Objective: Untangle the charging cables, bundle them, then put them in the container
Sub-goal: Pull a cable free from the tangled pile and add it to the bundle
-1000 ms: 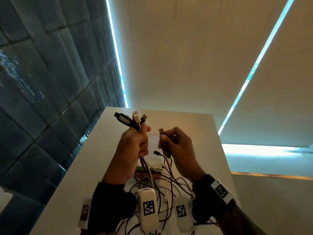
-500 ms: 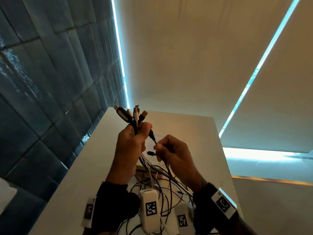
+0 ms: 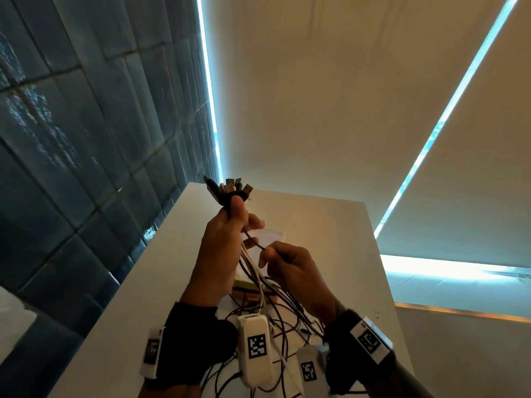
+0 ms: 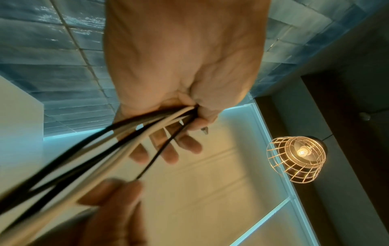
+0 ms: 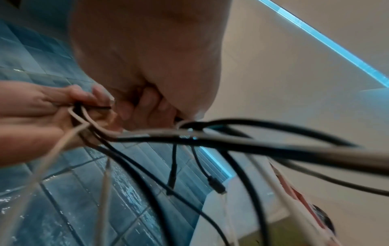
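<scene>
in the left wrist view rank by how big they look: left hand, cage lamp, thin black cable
1. left hand, though it is nearest the camera, so this is apparent size only
2. cage lamp
3. thin black cable

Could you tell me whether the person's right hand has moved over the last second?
Yes: the right hand, pinching a thin black cable, has drawn back from the white table's far edge toward the person.
</scene>
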`<act>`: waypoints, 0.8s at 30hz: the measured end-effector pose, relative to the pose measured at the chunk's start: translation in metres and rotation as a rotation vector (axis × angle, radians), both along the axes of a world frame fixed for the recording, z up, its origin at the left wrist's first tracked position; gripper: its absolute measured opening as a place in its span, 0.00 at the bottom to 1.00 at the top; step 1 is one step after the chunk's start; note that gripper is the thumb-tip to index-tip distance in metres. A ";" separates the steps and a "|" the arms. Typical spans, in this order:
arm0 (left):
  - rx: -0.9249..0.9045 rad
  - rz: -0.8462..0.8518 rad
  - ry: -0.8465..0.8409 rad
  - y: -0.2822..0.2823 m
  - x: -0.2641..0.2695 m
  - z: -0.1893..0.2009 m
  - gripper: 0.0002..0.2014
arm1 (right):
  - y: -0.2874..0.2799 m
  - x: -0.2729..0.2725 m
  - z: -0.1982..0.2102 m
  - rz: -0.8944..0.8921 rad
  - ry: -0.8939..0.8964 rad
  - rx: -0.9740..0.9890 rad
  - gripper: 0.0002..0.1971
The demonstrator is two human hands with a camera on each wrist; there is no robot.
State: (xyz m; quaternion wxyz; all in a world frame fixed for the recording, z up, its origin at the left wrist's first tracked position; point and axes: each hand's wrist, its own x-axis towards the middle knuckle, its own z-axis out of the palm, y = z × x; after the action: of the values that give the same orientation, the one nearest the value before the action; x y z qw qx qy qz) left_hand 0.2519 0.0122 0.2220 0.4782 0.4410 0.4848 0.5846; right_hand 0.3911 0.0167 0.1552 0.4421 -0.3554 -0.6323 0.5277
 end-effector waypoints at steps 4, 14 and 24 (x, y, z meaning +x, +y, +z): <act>0.013 0.019 -0.145 0.000 -0.005 0.008 0.23 | 0.001 0.004 -0.026 -0.043 -0.136 -0.059 0.14; 0.050 0.033 -0.104 -0.002 -0.011 0.004 0.17 | 0.007 0.006 -0.063 -0.072 -0.219 -0.093 0.15; 0.090 0.073 -0.158 -0.007 -0.023 0.009 0.20 | 0.008 0.019 -0.114 -0.257 -0.409 -0.168 0.14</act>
State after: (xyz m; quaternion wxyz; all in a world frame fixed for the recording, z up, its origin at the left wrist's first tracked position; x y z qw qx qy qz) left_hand 0.2287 0.0054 0.2309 0.4730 0.3964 0.4344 0.6560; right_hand 0.4105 0.0251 0.0416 0.3373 -0.5676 -0.6123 0.4348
